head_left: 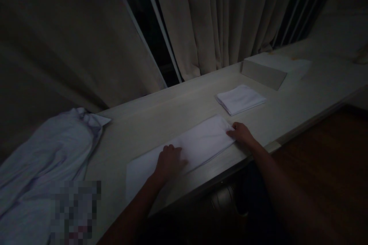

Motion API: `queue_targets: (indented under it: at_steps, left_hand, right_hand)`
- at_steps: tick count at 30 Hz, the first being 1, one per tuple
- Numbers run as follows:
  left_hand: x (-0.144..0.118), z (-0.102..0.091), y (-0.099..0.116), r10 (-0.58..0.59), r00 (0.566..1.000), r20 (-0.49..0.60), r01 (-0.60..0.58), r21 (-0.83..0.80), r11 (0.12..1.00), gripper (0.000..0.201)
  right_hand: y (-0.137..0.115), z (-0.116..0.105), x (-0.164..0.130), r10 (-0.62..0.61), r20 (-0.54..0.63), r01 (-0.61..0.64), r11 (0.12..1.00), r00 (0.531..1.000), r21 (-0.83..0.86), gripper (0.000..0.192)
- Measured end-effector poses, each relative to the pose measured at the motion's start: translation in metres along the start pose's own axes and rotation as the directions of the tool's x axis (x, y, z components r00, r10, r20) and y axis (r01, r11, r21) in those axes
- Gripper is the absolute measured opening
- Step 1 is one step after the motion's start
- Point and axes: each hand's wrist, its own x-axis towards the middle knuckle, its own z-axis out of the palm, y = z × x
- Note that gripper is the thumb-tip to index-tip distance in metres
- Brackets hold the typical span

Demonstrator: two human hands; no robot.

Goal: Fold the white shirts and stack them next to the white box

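White cloth folded into a long strip point(204, 139) lies on a long, pale table point(138, 130), right hand point(240, 133) pinching its end, left hand point(171, 160) loosely spread atop; taut, even smoothing should prevent creases.

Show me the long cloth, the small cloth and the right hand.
Long cloth point(202, 140): head view, on its upper surface, near the middle.
Small cloth point(240, 98): head view, on the middle of its top layer.
Right hand point(242, 133): head view, on the middle of the hand.
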Motion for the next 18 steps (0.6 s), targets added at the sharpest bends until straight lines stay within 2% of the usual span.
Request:
queue_targets:
  at_steps: [6, 11, 15, 18]
  left_hand:
    - [0.005, -0.013, 0.014, 0.007, 0.989, 0.147, -0.018, 0.075, 0.997, 0.037]
    - [0.013, -0.017, 0.014, 0.008, 0.981, 0.193, -0.026, 0.09, 0.996, 0.04]
    - [0.013, -0.018, 0.012, 0.0, 0.979, 0.203, -0.022, 0.103, 0.994, 0.044]
    - [0.004, -0.012, 0.009, 0.008, 0.989, 0.149, -0.025, 0.107, 0.994, 0.048]
  right_hand:
    - [0.0, 0.002, 0.0, 0.004, -0.027, -0.003, 1.0, 1.0, 0.021, 0.015]
    - [0.002, 0.002, -0.001, -0.02, -0.046, 0.022, 0.999, 0.999, 0.034, 0.016]
    - [0.004, 0.003, -0.002, -0.026, -0.062, 0.032, 0.995, 0.998, 0.097, 0.018]
    - [0.002, 0.002, -0.006, 0.009, -0.085, 0.008, 0.98, 0.996, 0.198, 0.02]
